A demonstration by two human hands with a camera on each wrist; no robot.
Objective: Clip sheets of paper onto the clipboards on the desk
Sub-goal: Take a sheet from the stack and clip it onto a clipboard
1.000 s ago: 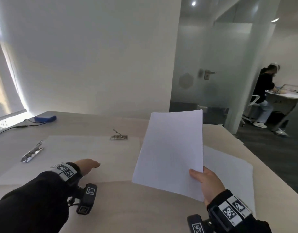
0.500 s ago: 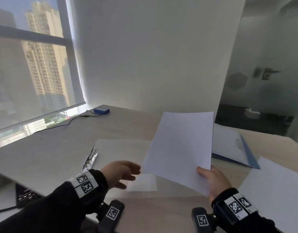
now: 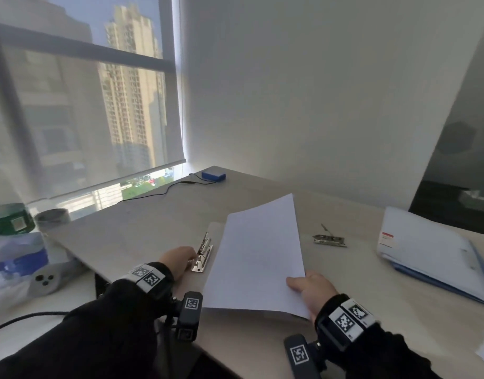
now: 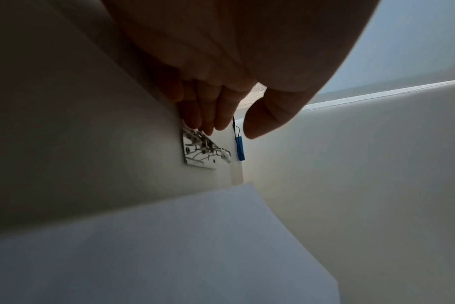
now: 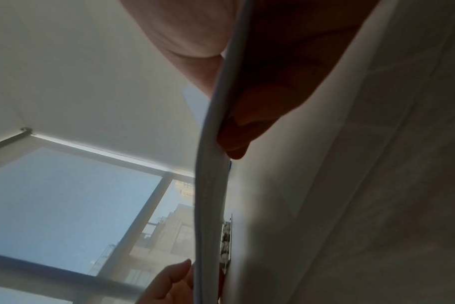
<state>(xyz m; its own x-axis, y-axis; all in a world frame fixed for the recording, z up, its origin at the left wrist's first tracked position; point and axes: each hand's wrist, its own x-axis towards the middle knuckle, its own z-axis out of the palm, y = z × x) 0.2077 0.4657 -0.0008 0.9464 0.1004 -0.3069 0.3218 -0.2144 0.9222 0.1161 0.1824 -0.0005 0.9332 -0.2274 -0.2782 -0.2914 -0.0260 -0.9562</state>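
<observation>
A white sheet of paper [image 3: 258, 255] hovers tilted over a pale clipboard [image 3: 216, 233] on the desk. My right hand [image 3: 298, 283] pinches the sheet's near right corner between thumb and fingers, and the right wrist view shows the sheet [image 5: 210, 185] edge-on in that hand [image 5: 220, 119]. My left hand [image 3: 190, 255] reaches to the clipboard's metal clip [image 3: 203, 254]. Its straight fingertips [image 4: 207, 126] touch the end of the clip [image 4: 203, 152], with the thumb held apart. A second metal clip [image 3: 329, 239] lies further right on the desk.
A stack of paper in a blue folder [image 3: 426, 250] lies at the right. A blue box [image 3: 213, 175] with a black cable sits at the far corner by the window. Bottles [image 3: 16, 253] and a grey device [image 3: 45, 279] stand beyond the desk's left edge.
The view has swung left. My right hand has lowered the sheet over the clipboard. My left hand has moved forward from above the board to the clip.
</observation>
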